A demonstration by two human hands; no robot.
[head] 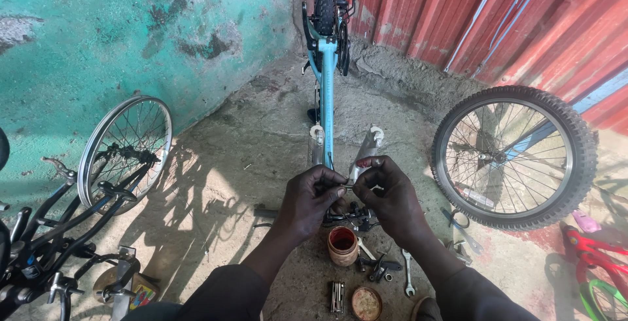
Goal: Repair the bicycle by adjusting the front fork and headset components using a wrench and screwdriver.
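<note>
A light blue bicycle frame [326,79] stands upside down in front of me, its fork legs [367,148] pointing up toward my hands. My left hand [311,200] and my right hand [389,197] meet just above the handlebar area [350,216], both pinching a small thin metal part [347,182] between the fingertips. What the part is I cannot tell. Below my hands an open jar of red grease [342,246] sits on the concrete floor, its lid [366,303] lying nearer to me.
A tyred wheel [513,157] leans against the red corrugated wall on the right. A bare rim [124,148] and dark bicycles [46,242] stand at left by the turquoise wall. A spanner [407,272], scissors [461,226] and a multi-tool [337,297] lie on the floor.
</note>
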